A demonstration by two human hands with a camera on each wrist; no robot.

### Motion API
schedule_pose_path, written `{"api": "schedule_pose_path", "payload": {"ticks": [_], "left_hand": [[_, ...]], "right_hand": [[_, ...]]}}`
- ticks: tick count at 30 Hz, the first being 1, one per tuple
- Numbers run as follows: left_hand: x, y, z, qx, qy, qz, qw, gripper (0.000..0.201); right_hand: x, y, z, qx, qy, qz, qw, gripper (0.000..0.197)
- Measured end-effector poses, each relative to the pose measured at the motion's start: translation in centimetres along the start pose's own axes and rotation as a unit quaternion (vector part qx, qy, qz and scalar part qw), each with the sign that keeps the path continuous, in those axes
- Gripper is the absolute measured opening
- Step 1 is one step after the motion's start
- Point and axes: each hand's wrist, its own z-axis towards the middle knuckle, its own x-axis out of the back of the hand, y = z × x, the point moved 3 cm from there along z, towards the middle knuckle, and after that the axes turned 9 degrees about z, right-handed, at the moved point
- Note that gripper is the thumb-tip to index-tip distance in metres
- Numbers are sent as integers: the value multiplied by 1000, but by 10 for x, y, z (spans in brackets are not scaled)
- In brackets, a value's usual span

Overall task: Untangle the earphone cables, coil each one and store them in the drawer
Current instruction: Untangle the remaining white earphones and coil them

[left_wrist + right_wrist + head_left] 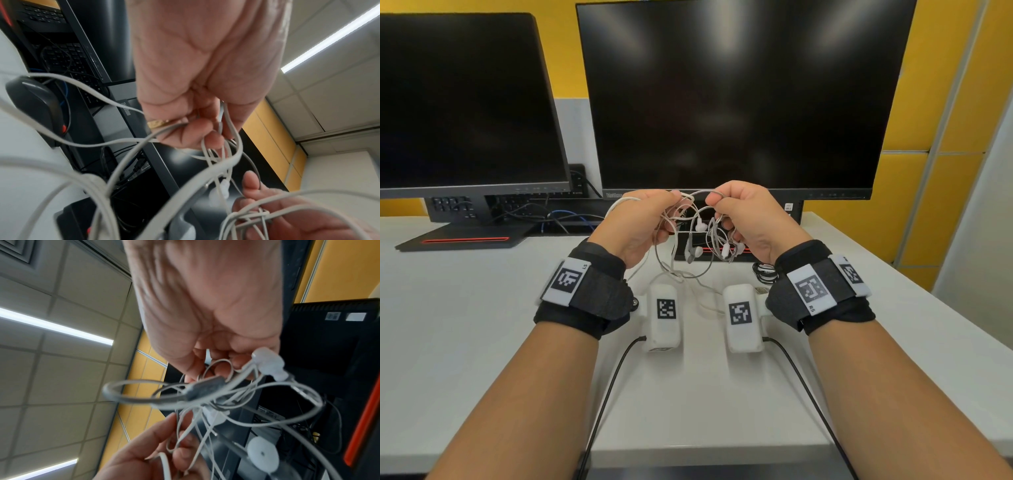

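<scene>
Head view: left hand (635, 224) and right hand (751, 219), raised above the white surface (482, 308), both pinch the tangled white earphone cables (688, 236) with curled fingers; loops hang btwn them. L wrist view alone shows a gold ring (157, 124); R wrist view an inline remote (205, 388). Monitor (739, 96) behind, bezel reads "ThinkVision".

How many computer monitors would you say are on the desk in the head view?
2. A left monitor stands at the desk's far left; a larger monitor stands centre, right behind both hands. Others could lie outside the view.
</scene>
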Motion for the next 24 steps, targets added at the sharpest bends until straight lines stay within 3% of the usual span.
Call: {"api": "schedule_pose_path", "payload": {"ticks": [5,11,15,20,24], "left_hand": [[-1,-2,0,32,2,4,999,22],[0,-1,-2,4,-36,15,999,10],[1,-3,1,3,12,76,997,9],[3,-5,4,6,87,49,995,15],[3,-3,2,-1,66,-38,997,16]], "right_hand": [[1,1,1,-1,15,7,1000,22],[3,3,3,-7,47,13,999,29],[4,5,5,-17,50,9,999,31],[1,4,2,-17,26,-14,999,31],[-2,4,2,-22,1,-47,999,33]]}}
